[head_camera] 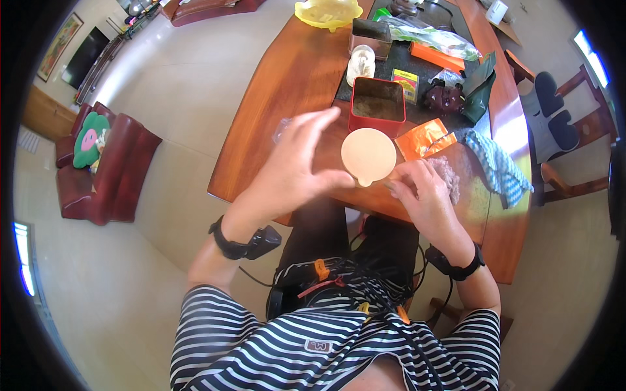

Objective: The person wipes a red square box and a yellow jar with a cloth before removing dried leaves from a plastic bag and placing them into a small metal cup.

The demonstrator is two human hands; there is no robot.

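Note:
A round cream-coloured lid [368, 155] with a small tab on its rim is in front of me, just nearer than an open red square tin [377, 107]. My right hand [421, 188] has its thumb and fingers pinched at the lid's lower right edge. My left hand [298, 166] is spread on the other side, its thumb tip close to the tab; whether it touches is not clear. A torn orange foil packet [424, 139] lies right of the tin. Behind my right hand is a fuzzy pinkish cloth [446, 178], partly hidden.
On the wooden table [274, 83] are a blue-and-white cloth [501, 168], a dark figurine [444, 97], a yellow card packet [405, 84], a clear jar [361, 65], another square tin [370, 38] and a yellow bowl [328, 13]. Chairs [584, 127] stand at the right.

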